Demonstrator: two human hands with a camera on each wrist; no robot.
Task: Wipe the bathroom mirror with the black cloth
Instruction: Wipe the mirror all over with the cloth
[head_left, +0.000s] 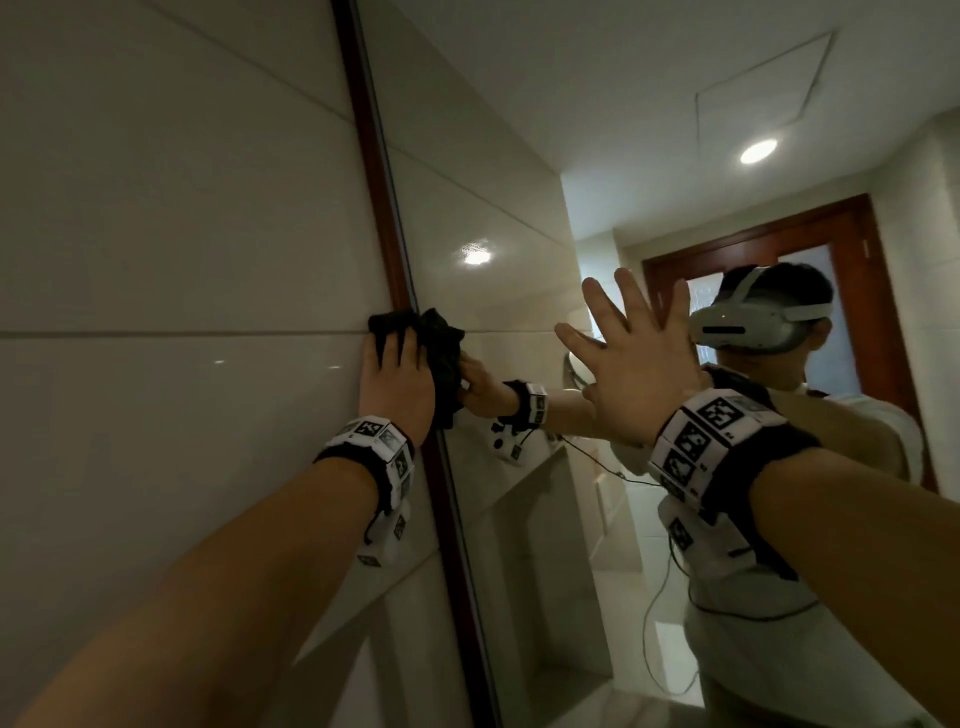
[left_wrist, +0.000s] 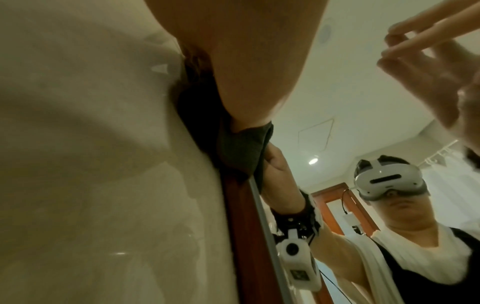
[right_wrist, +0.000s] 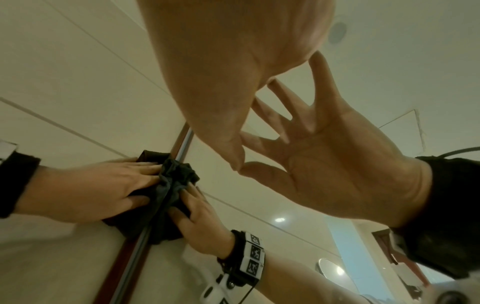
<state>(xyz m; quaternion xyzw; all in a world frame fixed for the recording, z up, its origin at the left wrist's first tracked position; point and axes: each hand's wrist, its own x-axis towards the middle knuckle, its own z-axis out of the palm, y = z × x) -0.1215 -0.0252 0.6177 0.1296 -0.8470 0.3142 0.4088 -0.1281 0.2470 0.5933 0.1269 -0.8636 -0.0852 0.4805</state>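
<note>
The black cloth (head_left: 387, 321) is bunched against the left edge of the bathroom mirror (head_left: 498, 249), over its brown wooden frame (head_left: 371, 156). My left hand (head_left: 397, 379) lies on the cloth with its fingers laid out along it and presses it to the frame and glass. In the right wrist view the same left hand (right_wrist: 91, 185) covers the cloth (right_wrist: 140, 218), with its reflection beside it. My right hand (head_left: 628, 358) is spread flat on the glass further right, holding nothing. Its fingertips (right_wrist: 235, 162) meet their own reflection.
A glossy tiled wall (head_left: 182, 208) runs left of the frame. The mirror reflects my arms, a person in a white headset (head_left: 748, 322), a wooden door frame and a ceiling light. Cables hang from both wrist bands.
</note>
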